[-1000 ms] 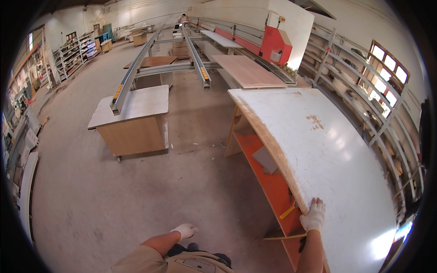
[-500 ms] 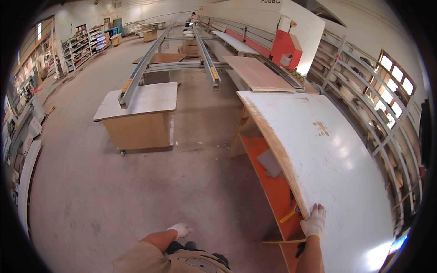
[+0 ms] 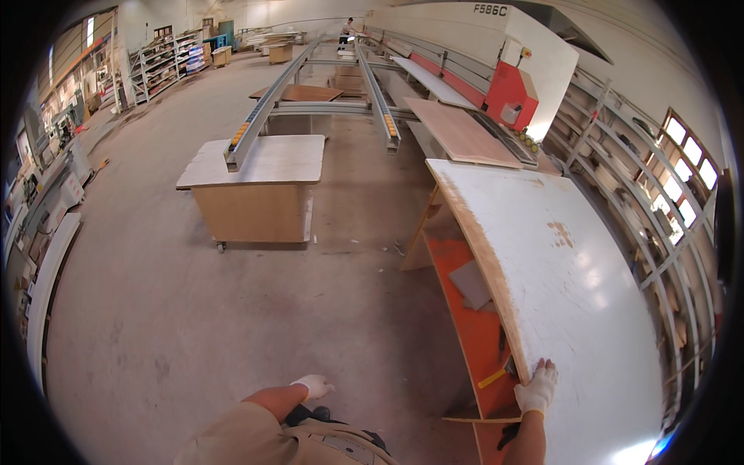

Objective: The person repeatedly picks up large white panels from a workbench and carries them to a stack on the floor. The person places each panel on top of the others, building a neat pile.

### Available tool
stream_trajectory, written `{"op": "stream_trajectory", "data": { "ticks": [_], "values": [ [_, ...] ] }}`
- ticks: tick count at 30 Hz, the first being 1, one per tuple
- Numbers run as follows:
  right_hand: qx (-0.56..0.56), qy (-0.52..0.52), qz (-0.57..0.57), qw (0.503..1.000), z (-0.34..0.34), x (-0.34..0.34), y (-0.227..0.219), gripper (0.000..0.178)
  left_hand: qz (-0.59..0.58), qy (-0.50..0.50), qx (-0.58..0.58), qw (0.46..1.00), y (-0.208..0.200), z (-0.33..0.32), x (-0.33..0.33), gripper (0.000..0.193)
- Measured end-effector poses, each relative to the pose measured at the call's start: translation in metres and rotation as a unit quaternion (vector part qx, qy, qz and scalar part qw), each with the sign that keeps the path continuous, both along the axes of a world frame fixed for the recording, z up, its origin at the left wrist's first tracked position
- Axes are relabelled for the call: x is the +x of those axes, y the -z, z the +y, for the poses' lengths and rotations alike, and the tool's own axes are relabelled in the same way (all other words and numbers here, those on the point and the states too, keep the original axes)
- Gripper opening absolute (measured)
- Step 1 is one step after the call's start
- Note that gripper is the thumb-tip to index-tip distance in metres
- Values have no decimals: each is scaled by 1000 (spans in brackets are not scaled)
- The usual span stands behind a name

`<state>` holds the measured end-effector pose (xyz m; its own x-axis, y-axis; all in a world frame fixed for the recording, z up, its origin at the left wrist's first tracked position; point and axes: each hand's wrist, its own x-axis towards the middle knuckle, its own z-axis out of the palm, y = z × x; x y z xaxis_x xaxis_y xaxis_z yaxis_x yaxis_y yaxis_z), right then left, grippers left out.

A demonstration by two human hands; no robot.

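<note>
My right hand (image 3: pixel 537 387), in a white glove, lies open on the left edge of a white-topped workbench (image 3: pixel 542 287). Its fingers stretch forward over the scuffed surface, and no object shows in it. In front of my waist hangs my left hand (image 3: pixel 315 386), gloved too, with relaxed fingers and nothing visible in it; its palm side is hidden. Below the bench top runs an orange shelf (image 3: pixel 457 298). On this shelf are a grey panel piece (image 3: pixel 470 285) and a yellow-handled tool (image 3: pixel 493 378) near my right hand. A thin wooden strip (image 3: pixel 480 420) juts out beside the bench.
Ahead left stands a wheeled wooden cart (image 3: pixel 252 213) with a white top, under long metal rails (image 3: pixel 267 105). A brown board (image 3: pixel 457 132) lies beyond the bench by a large white-and-red machine (image 3: pixel 511 93). Racks (image 3: pixel 620 170) line the right wall. A person (image 3: pixel 346 29) stands far back.
The view has turned slightly left and up, so the bench, cart and rails sit farther right. My right hand stays on the bench edge; my left hand still hangs at my waist.
</note>
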<state>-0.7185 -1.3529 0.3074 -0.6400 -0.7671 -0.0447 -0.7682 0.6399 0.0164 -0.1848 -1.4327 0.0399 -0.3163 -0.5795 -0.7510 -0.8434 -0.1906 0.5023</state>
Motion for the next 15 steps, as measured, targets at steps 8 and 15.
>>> {"op": "stream_trajectory", "data": {
  "ticks": [8, 15],
  "values": [
    [-20, -4, 3, 1000, 0, 0, 0, 97, -12, 13, 2, 1000, 4, -1, 2, 59],
    [-35, -19, 6, 999, 3, 0, 1, 95, -11, 8, -7, 1000, -6, 2, 9, 62]
  ]
}}
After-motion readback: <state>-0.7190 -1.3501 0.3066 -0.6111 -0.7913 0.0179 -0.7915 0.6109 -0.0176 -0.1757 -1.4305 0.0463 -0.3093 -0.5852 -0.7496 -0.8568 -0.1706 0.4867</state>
